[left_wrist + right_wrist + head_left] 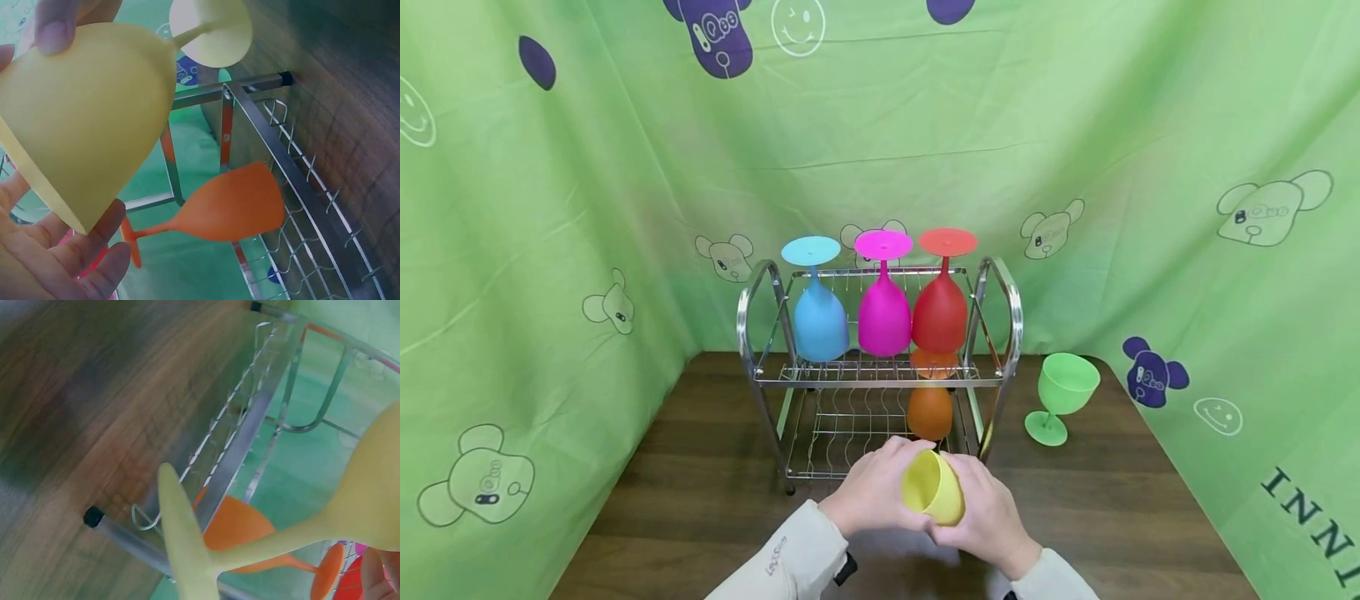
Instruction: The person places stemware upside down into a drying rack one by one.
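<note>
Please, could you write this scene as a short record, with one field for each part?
Held: yellow goblet, by left hand and right hand
Upper shelf: blue goblet, magenta goblet, red goblet, left to right, all upside down
Lower shelf: orange goblet, upside down
Wooden table: green goblet, upright, right of metal rack
Backdrop: printed green cloth
</note>
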Demonstrator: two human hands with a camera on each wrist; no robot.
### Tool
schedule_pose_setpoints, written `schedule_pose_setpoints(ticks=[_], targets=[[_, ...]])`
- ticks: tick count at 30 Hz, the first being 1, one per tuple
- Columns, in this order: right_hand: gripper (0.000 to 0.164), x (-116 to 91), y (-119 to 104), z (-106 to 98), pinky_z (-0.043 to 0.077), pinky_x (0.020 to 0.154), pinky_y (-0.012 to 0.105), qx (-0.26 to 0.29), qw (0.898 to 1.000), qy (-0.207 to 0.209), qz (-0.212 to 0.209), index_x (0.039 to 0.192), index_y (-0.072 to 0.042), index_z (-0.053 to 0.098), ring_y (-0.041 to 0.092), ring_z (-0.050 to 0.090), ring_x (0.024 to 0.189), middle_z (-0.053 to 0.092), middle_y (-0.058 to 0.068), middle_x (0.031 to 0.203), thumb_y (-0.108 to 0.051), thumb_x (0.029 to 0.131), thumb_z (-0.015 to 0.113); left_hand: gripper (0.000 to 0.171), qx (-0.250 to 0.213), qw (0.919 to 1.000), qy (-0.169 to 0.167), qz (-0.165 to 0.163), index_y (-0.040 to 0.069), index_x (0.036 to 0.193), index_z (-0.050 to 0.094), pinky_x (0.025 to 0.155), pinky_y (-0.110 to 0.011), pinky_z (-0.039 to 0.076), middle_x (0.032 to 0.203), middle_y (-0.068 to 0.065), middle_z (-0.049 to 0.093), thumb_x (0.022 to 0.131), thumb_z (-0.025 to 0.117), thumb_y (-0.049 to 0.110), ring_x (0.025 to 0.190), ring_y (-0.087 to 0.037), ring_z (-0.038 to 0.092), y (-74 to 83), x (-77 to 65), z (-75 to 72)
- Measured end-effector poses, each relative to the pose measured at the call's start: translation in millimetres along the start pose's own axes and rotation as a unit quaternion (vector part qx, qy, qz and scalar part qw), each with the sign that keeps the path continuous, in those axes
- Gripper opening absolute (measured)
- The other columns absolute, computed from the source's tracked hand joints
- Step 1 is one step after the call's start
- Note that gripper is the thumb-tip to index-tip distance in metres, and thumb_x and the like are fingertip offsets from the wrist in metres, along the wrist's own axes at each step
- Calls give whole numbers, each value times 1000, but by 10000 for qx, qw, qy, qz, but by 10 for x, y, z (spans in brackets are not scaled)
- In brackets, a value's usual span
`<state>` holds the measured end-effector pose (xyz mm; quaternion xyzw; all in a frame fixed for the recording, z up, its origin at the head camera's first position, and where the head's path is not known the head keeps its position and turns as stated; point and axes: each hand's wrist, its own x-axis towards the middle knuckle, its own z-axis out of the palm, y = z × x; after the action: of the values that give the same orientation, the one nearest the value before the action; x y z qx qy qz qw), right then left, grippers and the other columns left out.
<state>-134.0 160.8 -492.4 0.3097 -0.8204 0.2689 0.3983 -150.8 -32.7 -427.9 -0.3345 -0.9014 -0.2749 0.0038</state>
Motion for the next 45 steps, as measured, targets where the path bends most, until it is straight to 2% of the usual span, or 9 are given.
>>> schedule_pose_setpoints(ticks=[6, 14, 19, 23, 27, 31, 34, 40, 45], targets=[[73, 48, -75, -24, 51, 65, 29, 60, 9995, -266, 161, 117, 0, 61, 20, 62, 85, 63, 9, 105, -65, 85, 49, 81, -550, 9981, 82, -272, 15, 132, 55, 69, -20, 46, 113, -2, 58, 60, 86, 37, 85, -5, 54, -48, -56, -15], [62, 113, -176, -69, 49, 86, 23, 565, 9976, -382, 87, 117, 1, 62, 24, 62, 98, 63, 12, 113, -52, 84, 65, 78, -1813, 9774, 433, -999, 10, 131, 55, 70, -24, 47, 111, -2, 57, 62, 86, 25, 88, -11, 52, -217, -193, 4], [47, 114, -196, -116, 42, 94, 12, 1367, 9899, -243, 273, 113, 3, 62, 21, 60, 101, 62, 15, 111, -33, 85, 72, 76, -2050, 9700, 702, -1102, 6, 131, 54, 73, -28, 49, 112, -5, 57, 64, 86, 22, 91, -17, 54, -290, -220, -9], [40, 100, -243, -142, 41, 96, 11, 2270, 9717, -67, 655, 109, 7, 62, 11, 56, 108, 60, 16, 109, -5, 73, 74, 75, -2360, 9600, 834, -1255, 4, 131, 53, 75, -29, 50, 116, -8, 57, 65, 85, 21, 95, -20, 54, -325, -255, -33], [42, 101, -321, -154, 44, 93, 14, 3116, 9467, 243, 780, 106, 9, 61, 7, 59, 103, 62, 14, 103, 14, 65, 69, 74, -3360, 9280, 799, -1397, -1, 134, 46, 71, -28, 53, 117, -14, 53, 70, 80, 13, 89, -19, 57, -372, -301, -51], [44, 78, -396, -181, 49, 85, 16, 3971, 9134, 195, 870, 105, 9, 60, 8, 63, 96, 65, 11, 99, 26, 65, 61, 75, -4175, 8987, 685, -1152, -7, 136, 38, 69, -27, 55, 114, -17, 51, 72, 74, 8, 85, -18, 61, -400, -319, -55], [43, 43, -430, -188, 51, 80, 16, 4306, 8979, 23, 917, 104, 9, 61, 8, 64, 92, 66, 11, 94, 28, 65, 57, 76, -4263, 8973, 739, -880, -9, 134, 38, 75, -27, 53, 111, -16, 52, 71, 74, 11, 87, -18, 60, -376, -314, -56], [38, -30, -483, -178, 53, 69, 19, 4509, 8859, -593, 917, 100, 5, 65, 11, 66, 79, 66, 17, 81, 26, 69, 57, 79, -4260, 8956, 1103, -651, -10, 132, 37, 81, -27, 49, 112, -10, 49, 68, 77, 10, 91, -14, 57, -254, -315, -67], [22, -37, -524, -197, 55, 67, 23, 5004, 8363, -1084, 1958, 101, 11, 64, 4, 66, 83, 68, 15, 82, 17, 85, 50, 82, -4508, 8797, 1492, -250, -12, 133, 32, 83, -24, 47, 114, -8, 44, 69, 77, 14, 94, -11, 56, -201, -325, -89]])
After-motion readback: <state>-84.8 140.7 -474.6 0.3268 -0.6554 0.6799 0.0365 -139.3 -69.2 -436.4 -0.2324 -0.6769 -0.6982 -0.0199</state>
